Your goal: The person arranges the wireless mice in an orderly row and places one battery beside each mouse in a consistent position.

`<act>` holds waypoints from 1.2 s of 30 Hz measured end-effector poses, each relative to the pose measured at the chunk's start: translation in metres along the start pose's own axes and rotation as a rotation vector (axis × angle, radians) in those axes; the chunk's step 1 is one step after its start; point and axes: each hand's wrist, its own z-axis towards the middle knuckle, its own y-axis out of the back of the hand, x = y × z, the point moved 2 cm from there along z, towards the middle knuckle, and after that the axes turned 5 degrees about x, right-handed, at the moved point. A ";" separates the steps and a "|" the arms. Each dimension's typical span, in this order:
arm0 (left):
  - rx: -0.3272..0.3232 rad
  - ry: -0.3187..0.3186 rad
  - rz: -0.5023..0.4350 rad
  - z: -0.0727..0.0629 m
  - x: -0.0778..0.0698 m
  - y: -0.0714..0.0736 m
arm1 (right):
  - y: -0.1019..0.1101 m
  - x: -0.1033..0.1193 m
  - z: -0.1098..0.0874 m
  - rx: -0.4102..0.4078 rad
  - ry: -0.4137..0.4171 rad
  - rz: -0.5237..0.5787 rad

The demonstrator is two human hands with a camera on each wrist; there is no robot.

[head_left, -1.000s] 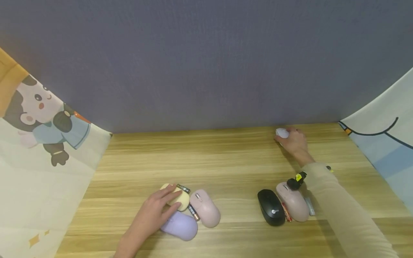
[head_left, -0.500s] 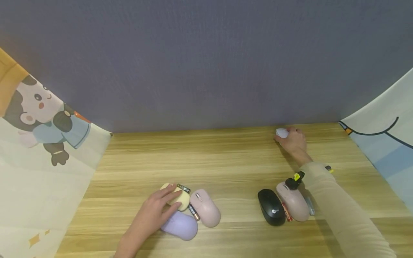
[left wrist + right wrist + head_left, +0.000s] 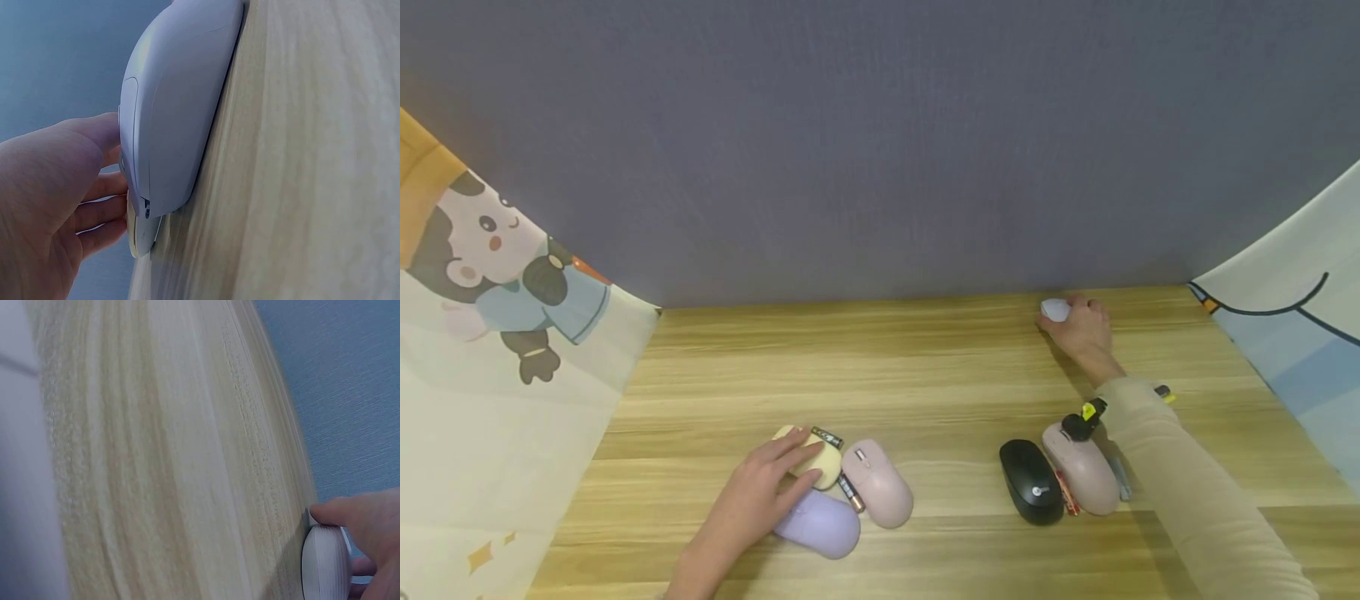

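Observation:
My left hand (image 3: 762, 487) rests over two computer mice at the front left. Its fingers lie on the yellow mouse (image 3: 827, 467), and its thumb reaches onto the purple mouse (image 3: 823, 525). In the left wrist view the purple mouse (image 3: 178, 100) stands large beside the hand, hiding most of the yellow one. A pink mouse (image 3: 878, 487) lies just right of these, with one battery (image 3: 851, 493) between and another battery (image 3: 827, 438) behind. At the back right, my right hand (image 3: 1084, 333) grips a white mouse (image 3: 1056, 310), thumb on its near left side; its fingers partly cover it.
Below the right forearm, a black mouse (image 3: 1031, 483) and a second pink mouse (image 3: 1084, 475) lie with a red battery (image 3: 1067, 493) between them and a grey battery (image 3: 1120, 479) alongside. A dark fabric wall (image 3: 880, 167) rises behind the wooden table (image 3: 880, 367).

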 end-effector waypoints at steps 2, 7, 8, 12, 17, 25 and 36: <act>0.001 0.002 -0.002 0.000 0.000 -0.001 | 0.000 0.000 0.000 0.002 0.000 -0.001; -0.001 0.003 0.004 0.000 0.002 -0.002 | 0.001 0.000 0.001 0.005 0.006 -0.004; -0.003 0.001 0.004 0.000 0.002 -0.002 | 0.001 0.000 0.001 0.005 0.007 -0.005; -0.008 -0.008 0.005 0.001 0.002 -0.002 | 0.001 0.000 0.001 0.007 0.007 -0.007; -0.004 -0.009 0.006 0.001 0.002 -0.002 | 0.001 0.000 -0.001 0.005 0.009 0.000; -0.012 -0.014 0.004 0.001 0.002 -0.003 | 0.001 0.002 -0.002 0.003 0.004 0.012; -0.008 -0.008 -0.003 0.000 0.003 -0.004 | 0.001 -0.001 0.000 0.015 0.001 0.003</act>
